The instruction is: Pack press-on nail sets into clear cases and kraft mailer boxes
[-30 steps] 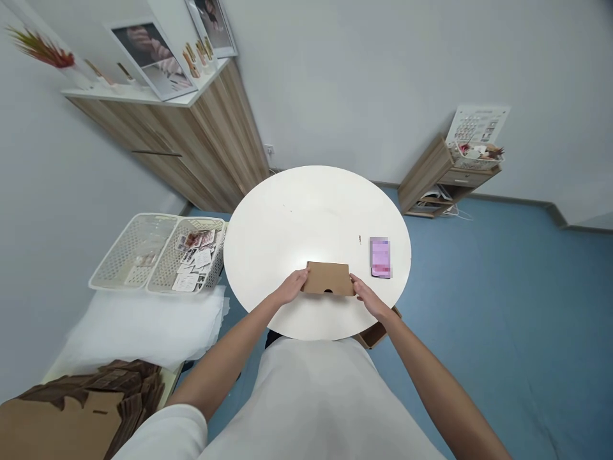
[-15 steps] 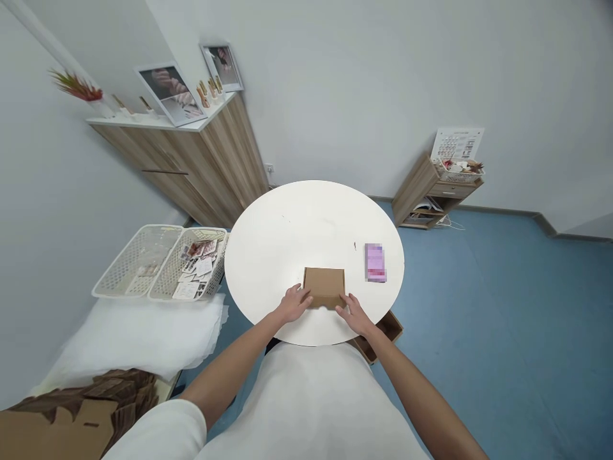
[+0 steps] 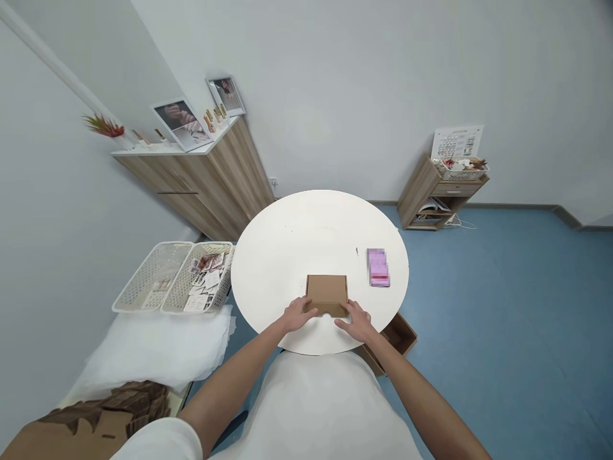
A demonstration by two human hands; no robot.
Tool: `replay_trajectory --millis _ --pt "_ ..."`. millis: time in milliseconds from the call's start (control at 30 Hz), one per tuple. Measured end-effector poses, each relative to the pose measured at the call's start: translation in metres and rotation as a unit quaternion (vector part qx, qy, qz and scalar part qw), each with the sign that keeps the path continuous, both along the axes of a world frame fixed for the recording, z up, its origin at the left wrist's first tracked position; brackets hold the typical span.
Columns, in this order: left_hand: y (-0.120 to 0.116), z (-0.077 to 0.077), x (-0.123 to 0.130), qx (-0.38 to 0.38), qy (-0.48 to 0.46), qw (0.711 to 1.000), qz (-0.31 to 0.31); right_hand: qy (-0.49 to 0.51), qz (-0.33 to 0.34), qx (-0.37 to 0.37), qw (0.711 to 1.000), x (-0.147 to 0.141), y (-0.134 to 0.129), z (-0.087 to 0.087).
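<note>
A small brown cardboard box, its lid closed, lies on the round white table close to the front edge. At its left front corner is my left hand, fingers along the side and thumb against the front face. My right hand holds the opposite front corner, its fingers at the side and its thumb low near the front. Between them the two hands grip the box. To the right of the box lies a blurred pink-purple item, with a small dark thing beside it.
On the left stand two white baskets, one with cards in it. White sheets and flat brown cardboard lie nearer. An open brown box is below the table's right edge. A wooden cabinet and a small shelf stand behind.
The view has shifted slightly, so everything appears a little lower. Both hands stay at the front corners of the box, the right fingers a bit further along its side.
</note>
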State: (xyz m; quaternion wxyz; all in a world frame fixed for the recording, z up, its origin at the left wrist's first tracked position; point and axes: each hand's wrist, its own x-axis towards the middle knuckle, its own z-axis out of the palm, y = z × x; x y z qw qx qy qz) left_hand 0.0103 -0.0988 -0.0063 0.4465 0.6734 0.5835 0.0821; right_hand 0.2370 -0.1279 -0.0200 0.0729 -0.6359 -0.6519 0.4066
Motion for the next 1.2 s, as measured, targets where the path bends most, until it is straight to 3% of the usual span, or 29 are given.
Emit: replay_trajectory --millis 100,200,333,500,633,833,1200 --pt "-0.001 0.001 0.001 0.007 -0.063 0.997 0.035 0.027 0.002 0.010 1.000 0.000 -0.002 0.002" --pt "-0.004 0.008 -0.003 0.049 -0.045 0.994 0.083 0.058 -0.017 0.031 0.998 0.004 -0.003 0.009" --pt "-0.010 0.016 -0.009 0.105 -0.027 0.992 0.058 0.109 -0.056 0.065 0.990 0.009 0.000 0.020" --pt "-0.009 0.007 -0.009 0.104 -0.024 0.991 0.080 0.160 -0.090 0.060 0.981 0.008 0.007 0.021" --pt "-0.003 0.000 -0.006 0.106 -0.002 0.990 0.097 0.154 -0.106 0.065 0.980 0.004 0.013 0.017" --pt "0.000 0.002 -0.003 0.152 0.040 0.980 0.121 0.120 -0.155 0.084 0.977 -0.003 0.022 0.022" --pt "0.001 0.009 -0.002 0.179 0.005 0.977 0.116 0.159 -0.169 0.026 0.972 0.005 0.024 0.020"
